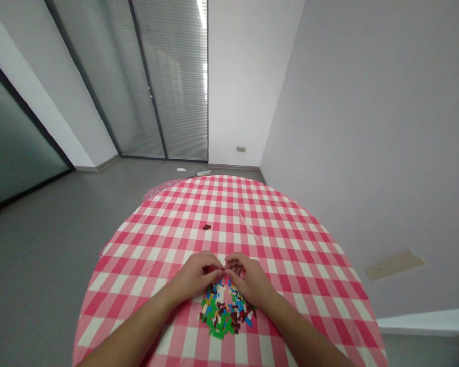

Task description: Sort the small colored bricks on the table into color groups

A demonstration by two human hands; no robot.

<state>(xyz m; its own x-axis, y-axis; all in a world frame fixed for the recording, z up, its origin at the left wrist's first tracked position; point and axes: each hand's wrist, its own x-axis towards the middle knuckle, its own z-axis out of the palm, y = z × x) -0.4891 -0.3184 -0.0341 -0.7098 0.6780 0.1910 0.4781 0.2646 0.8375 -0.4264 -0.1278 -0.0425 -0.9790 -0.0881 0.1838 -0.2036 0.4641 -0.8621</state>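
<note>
My left hand and my right hand meet just above the far edge of a pile of small building bricks. Both are closed in a pinch, fingertips almost touching. Between them is a tiny dark brown brick, mostly hidden by the fingers, so its shape is unclear. Green, blue, brown, white and yellow pieces make up the loose pile, which lies between my forearms. Farther off, a small dark brown cluster of bricks rests alone on the cloth.
A round table with a pink-and-white checked tablecloth carries everything. A power strip with a cable is on the floor beyond its far edge. A wall stands close on the right; glass partitions with blinds are at the back left.
</note>
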